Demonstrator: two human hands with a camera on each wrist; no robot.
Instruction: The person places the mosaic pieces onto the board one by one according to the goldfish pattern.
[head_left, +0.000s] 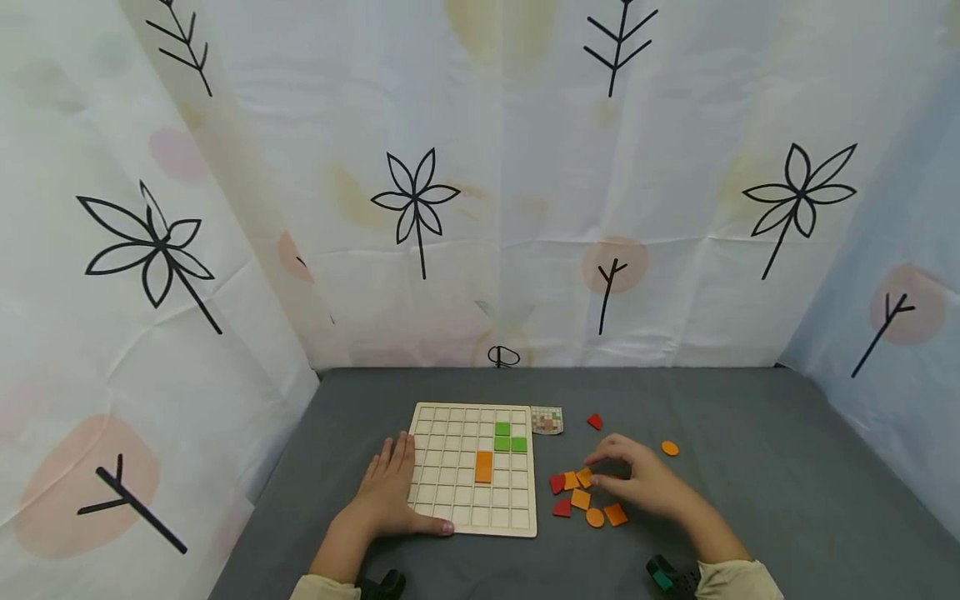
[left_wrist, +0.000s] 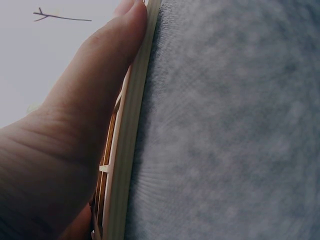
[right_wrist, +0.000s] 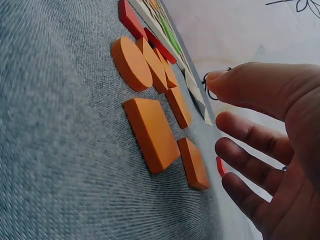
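Observation:
A pale wooden grid board (head_left: 450,500) lies on the grey table, holding several green tiles (head_left: 502,443) and one orange block (head_left: 483,467) near its middle. My left hand (head_left: 386,493) rests at the board's lower left corner, fingers along the left side and thumb along the front edge. To the right of the board, orange and red pieces (head_left: 581,499) lie in a loose cluster. Over that cluster's right side is my right hand (head_left: 637,477), thumb and fingers apart with nothing between them; the fingertips are close to an orange piece (head_left: 584,477).
A small printed pattern card (head_left: 547,421) lies against the board's upper right corner. Apart from the cluster are a red piece (head_left: 595,422) and an orange disc (head_left: 670,448). White patterned cloth (head_left: 675,308) stands behind the table (head_left: 787,467) and along both sides.

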